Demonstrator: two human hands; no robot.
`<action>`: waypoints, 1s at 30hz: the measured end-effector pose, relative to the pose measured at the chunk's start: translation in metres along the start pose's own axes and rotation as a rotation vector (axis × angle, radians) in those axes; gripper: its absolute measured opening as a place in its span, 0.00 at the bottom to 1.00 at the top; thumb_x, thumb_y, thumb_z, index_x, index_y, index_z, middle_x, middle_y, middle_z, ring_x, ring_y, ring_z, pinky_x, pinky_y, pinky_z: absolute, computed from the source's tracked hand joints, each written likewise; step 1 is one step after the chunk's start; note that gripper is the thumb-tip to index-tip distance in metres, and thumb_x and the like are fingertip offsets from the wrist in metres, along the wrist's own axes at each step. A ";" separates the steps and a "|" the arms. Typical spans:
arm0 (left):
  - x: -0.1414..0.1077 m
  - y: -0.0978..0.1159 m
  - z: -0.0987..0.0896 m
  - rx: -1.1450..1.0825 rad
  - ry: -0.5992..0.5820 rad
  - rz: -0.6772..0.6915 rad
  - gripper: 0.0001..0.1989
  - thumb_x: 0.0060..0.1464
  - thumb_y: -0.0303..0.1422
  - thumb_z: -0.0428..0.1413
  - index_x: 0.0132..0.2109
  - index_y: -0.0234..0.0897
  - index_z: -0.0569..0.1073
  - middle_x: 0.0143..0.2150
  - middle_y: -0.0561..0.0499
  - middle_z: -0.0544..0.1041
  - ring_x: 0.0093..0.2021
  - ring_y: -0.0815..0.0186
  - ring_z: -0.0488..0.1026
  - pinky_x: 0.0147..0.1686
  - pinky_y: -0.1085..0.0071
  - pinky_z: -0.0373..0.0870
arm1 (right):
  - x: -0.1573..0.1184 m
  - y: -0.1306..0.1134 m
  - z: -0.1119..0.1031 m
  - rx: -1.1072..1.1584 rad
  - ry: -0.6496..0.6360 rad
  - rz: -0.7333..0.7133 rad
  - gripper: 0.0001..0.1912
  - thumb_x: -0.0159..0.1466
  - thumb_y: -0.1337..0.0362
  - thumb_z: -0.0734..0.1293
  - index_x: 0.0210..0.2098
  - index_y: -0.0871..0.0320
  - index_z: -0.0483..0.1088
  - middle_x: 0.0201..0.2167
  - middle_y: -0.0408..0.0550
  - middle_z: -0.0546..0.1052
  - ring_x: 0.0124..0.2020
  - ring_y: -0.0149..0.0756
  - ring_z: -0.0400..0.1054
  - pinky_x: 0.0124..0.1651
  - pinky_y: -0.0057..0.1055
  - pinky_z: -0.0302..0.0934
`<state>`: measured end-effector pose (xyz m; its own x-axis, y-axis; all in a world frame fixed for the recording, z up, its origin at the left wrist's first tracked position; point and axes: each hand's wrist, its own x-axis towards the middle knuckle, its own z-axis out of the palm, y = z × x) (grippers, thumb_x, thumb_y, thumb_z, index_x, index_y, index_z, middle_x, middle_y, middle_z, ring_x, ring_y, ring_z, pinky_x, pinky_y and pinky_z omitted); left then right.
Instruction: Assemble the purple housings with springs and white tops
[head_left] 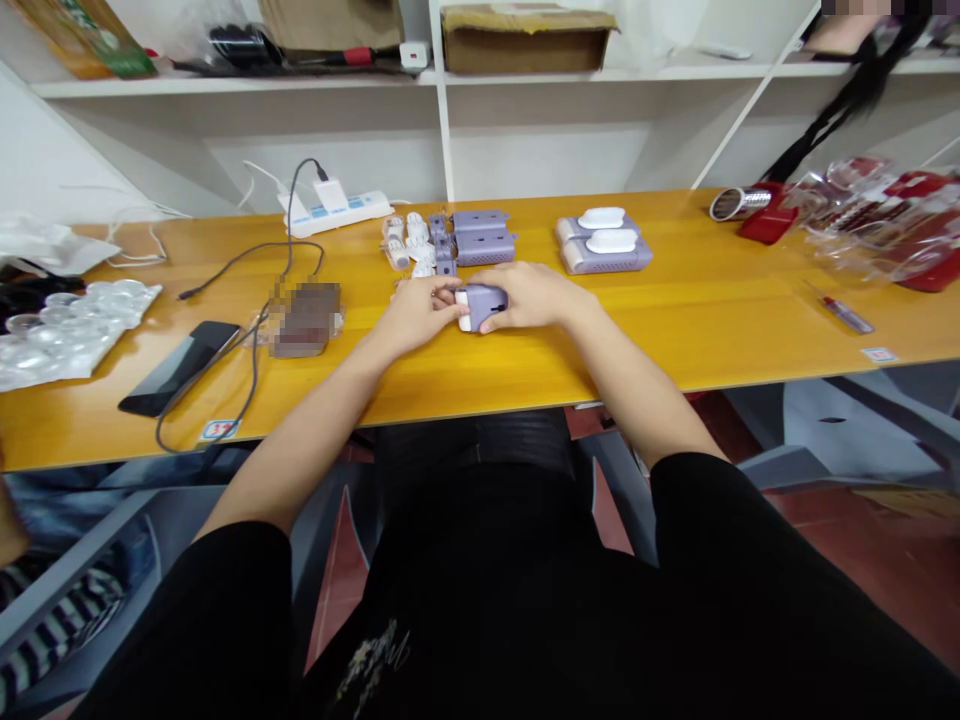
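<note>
While our left hand pinches the white end of a small purple-and-white casing, our right hand wraps over its other end, thumb along the near side, so we have it gripped between both hands near the front edge of the yellow wooden tabletop. We see the right fingers mostly hidden behind the casing. Just beyond our hands, we find two purple housings lying one behind the other, with small purple fittings close on their left and a cluster of white plastic parts beside those. Well to the right of the housings, we see a pair of purple units side by side, each with a white oval piece on top. Farther left we have a white power strip against the shelving, a dark cable looping down past a blurred brown block, and a black smartphone lying partly under that cable. Off to our right, a screwdriver lies near red and clear plastic parts and a perforated metal drum.
</note>
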<state>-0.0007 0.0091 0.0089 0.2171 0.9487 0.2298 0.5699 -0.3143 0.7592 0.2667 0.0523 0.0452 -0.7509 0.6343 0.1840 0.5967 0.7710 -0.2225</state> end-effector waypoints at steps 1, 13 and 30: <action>0.000 0.000 0.001 0.005 -0.005 0.006 0.24 0.63 0.35 0.74 0.64 0.37 0.90 0.46 0.46 0.92 0.44 0.55 0.90 0.57 0.56 0.88 | -0.001 0.002 -0.001 0.014 -0.006 -0.003 0.43 0.68 0.36 0.84 0.75 0.51 0.82 0.66 0.59 0.89 0.65 0.67 0.82 0.64 0.51 0.71; -0.002 -0.047 -0.097 0.162 0.029 0.130 0.38 0.53 0.56 0.81 0.66 0.43 0.88 0.67 0.40 0.88 0.60 0.48 0.84 0.59 0.55 0.83 | 0.001 0.014 0.000 0.153 -0.104 0.027 0.43 0.70 0.35 0.80 0.71 0.59 0.83 0.65 0.62 0.90 0.60 0.59 0.84 0.63 0.47 0.73; -0.003 -0.032 -0.049 0.103 -0.302 0.090 0.50 0.41 0.61 0.83 0.67 0.41 0.86 0.66 0.37 0.85 0.59 0.47 0.83 0.58 0.55 0.84 | 0.014 0.014 0.034 0.400 0.018 -0.135 0.48 0.66 0.25 0.80 0.67 0.57 0.84 0.64 0.63 0.90 0.63 0.60 0.84 0.70 0.57 0.75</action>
<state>-0.0586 0.0179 0.0142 0.4863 0.8691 0.0907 0.6116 -0.4127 0.6750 0.2553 0.0700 0.0119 -0.8076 0.5327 0.2530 0.3338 0.7666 -0.5486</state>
